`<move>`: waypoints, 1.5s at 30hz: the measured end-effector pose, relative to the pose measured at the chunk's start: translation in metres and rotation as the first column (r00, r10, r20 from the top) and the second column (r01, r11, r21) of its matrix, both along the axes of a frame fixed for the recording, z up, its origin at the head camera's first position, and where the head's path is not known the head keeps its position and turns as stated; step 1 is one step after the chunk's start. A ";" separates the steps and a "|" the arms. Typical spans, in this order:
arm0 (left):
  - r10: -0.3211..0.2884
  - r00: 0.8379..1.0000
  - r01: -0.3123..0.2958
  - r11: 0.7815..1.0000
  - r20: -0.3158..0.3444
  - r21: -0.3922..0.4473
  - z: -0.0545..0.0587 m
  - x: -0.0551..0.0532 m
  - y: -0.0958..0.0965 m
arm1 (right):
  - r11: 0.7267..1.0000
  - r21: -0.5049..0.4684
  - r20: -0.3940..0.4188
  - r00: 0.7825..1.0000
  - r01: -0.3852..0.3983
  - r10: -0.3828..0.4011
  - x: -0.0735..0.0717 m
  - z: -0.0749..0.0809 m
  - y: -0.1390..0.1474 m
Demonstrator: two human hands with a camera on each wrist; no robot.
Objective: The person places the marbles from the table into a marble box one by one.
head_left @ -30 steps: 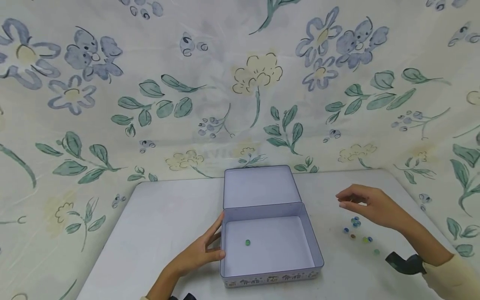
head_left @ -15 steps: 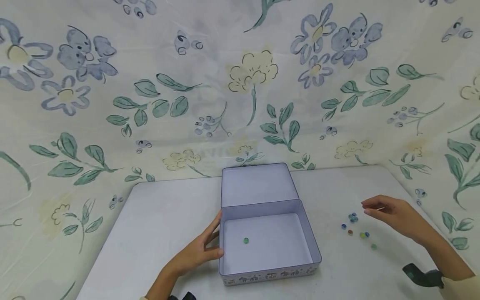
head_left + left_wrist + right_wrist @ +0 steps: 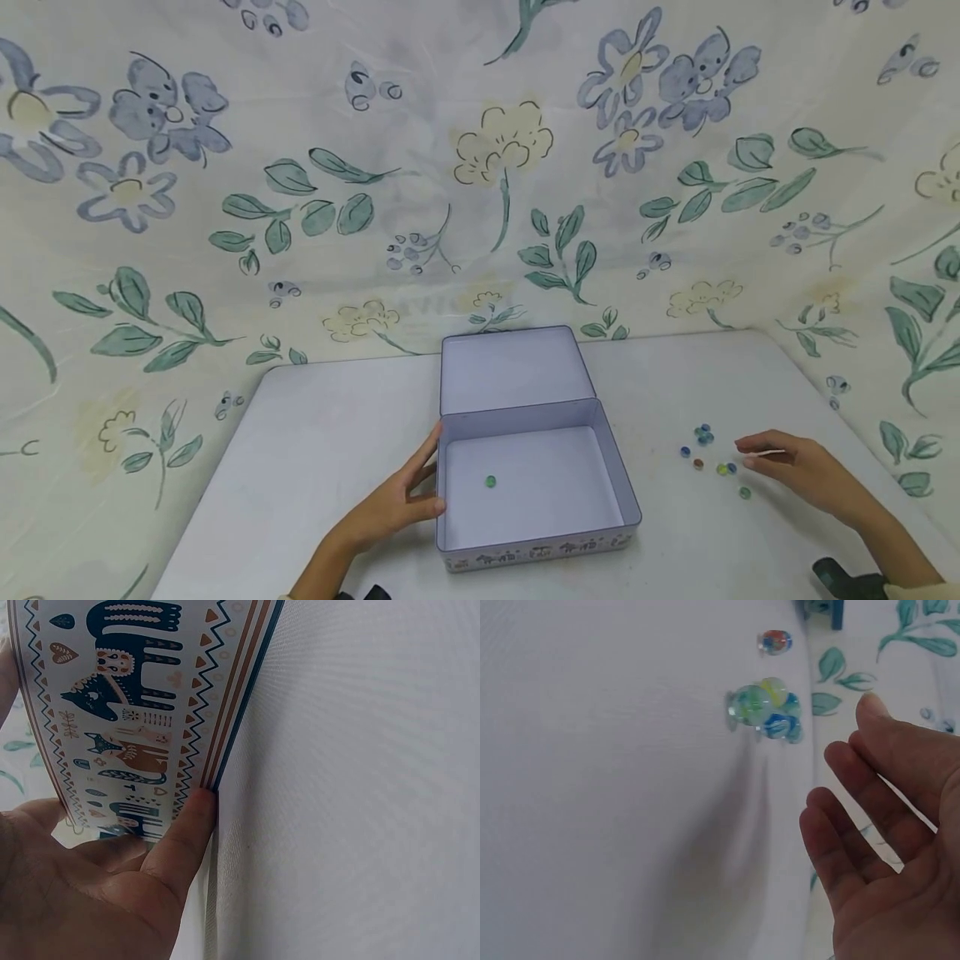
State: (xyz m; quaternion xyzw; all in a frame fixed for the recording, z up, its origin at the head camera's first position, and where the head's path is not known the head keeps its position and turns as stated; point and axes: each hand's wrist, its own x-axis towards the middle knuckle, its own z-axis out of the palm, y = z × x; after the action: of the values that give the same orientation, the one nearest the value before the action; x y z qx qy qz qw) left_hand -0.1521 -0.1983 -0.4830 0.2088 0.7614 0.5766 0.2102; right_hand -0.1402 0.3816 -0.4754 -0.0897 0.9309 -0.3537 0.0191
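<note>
A shallow lilac tin box with a patterned outer wall lies on the table, its lid swung back. One green marble is inside, towards the left. My left hand rests on the box's left side, thumb and fingers spread along the printed wall. To the right of the box my right hand hovers over the table with relaxed, slightly bent fingers and nothing between them. Just left of its fingertips lie a pale green marble, a yellow-green marble and a blue marble.
Farther left of the right hand are an orange-brown marble, a blue marble and a small cluster of blue marbles. Flower-printed cloth rises behind the white table and along both sides.
My right hand has moved away from the box to the right, then lowered beside the marbles. The left hand stays on the box; the head view has shifted slightly.
</note>
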 end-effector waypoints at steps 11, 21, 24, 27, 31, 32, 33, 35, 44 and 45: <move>0.019 1.000 -0.019 1.000 0.018 0.001 -0.001 -0.001 0.001 | 0.993 0.101 -0.008 0.998 0.059 -0.059 0.001 -0.014 -0.005; 0.028 0.999 -0.028 1.000 0.016 -0.003 -0.001 0.000 -0.001 | 0.986 0.155 -0.036 0.998 0.059 -0.054 0.000 -0.021 -0.008; 0.023 1.000 -0.023 1.000 0.018 -0.002 -0.001 0.000 -0.001 | 0.986 0.155 -0.037 0.998 0.061 -0.056 0.001 -0.022 -0.008; 0.023 0.999 -0.023 1.000 0.022 0.002 -0.001 0.001 -0.002 | 0.987 0.146 -0.033 0.998 0.064 -0.060 0.002 -0.023 -0.009; 0.023 0.999 -0.024 1.000 0.035 0.008 0.001 0.001 -0.001 | 0.987 0.147 -0.057 0.997 0.067 -0.059 0.003 -0.023 -0.010; 0.023 0.999 -0.023 1.000 0.036 0.008 0.001 0.001 -0.001 | 0.987 0.146 -0.067 0.996 0.068 -0.059 0.003 -0.023 -0.010; 0.022 0.999 -0.022 1.000 0.037 0.009 0.001 0.001 -0.001 | 0.987 0.145 -0.075 0.996 0.068 -0.057 0.003 -0.023 -0.010; 0.020 0.999 -0.021 1.000 0.034 0.007 0.002 0.001 0.000 | 0.987 0.146 -0.087 0.995 0.064 -0.051 0.003 -0.023 -0.011; 0.002 1.000 -0.002 1.000 0.021 0.005 0.000 0.001 -0.001 | 0.993 0.102 -0.120 0.992 0.052 -0.040 0.006 -0.025 -0.011; 0.003 1.000 -0.003 1.000 0.021 0.006 0.001 0.001 -0.001 | 0.994 0.097 -0.115 0.993 0.050 -0.039 0.006 -0.025 -0.011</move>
State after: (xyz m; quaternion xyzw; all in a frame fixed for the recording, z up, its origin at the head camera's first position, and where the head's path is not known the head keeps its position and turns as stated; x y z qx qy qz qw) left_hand -0.1509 -0.1997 -0.4824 0.2022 0.7577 0.5816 0.2164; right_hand -0.1340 0.3708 -0.5005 -0.0876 0.9488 -0.3013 -0.0368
